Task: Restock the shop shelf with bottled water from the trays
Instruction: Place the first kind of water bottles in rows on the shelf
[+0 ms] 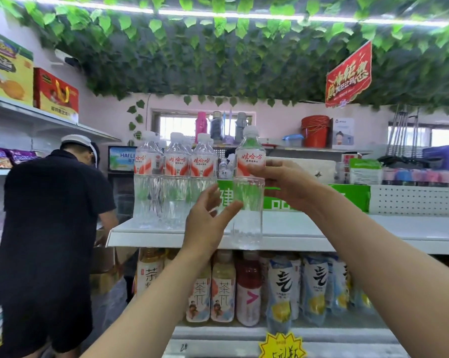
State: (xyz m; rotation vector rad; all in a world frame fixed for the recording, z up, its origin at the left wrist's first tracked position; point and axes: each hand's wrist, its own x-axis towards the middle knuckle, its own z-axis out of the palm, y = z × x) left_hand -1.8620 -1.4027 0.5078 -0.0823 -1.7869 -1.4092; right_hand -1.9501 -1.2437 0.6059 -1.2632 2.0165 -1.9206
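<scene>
Where the top shelf [308,237] ends on the left, a person in black [45,228] stands with their back to the camera. Just past that left end, a small screen [121,157] reads "HAI LI".

On the top shelf's left part is a row of water bottles [176,182]. Three stand upright in front, with white caps and red-and-white labels reading "娃哈哈". More caps show behind them.

The left hand [207,223] is in front of the shelf edge, fingers spread and relaxed, holding nothing. One fingertip is at the lower left side of the held bottle [249,192]; can't tell if it touches.

The held bottle is upright with the same "娃哈哈" label. It is right of the row with a gap between. Its base overlaps the shelf's front lip; can't tell if it rests there.

The right hand [282,184] grips the held bottle at the label band from the right, thumb across the front.

On the shelf behind both hands is a green carton [347,197] with white characters; "建" is readable.

Under the shelf are tea bottles [222,288] marked "茶π", then blue-yellow bottles [313,288]. Lower down, a yellow star tag [282,344] has its writing cut off.

Above the shelf's right part hangs a red sign [348,76]; its script is unclear.
</scene>
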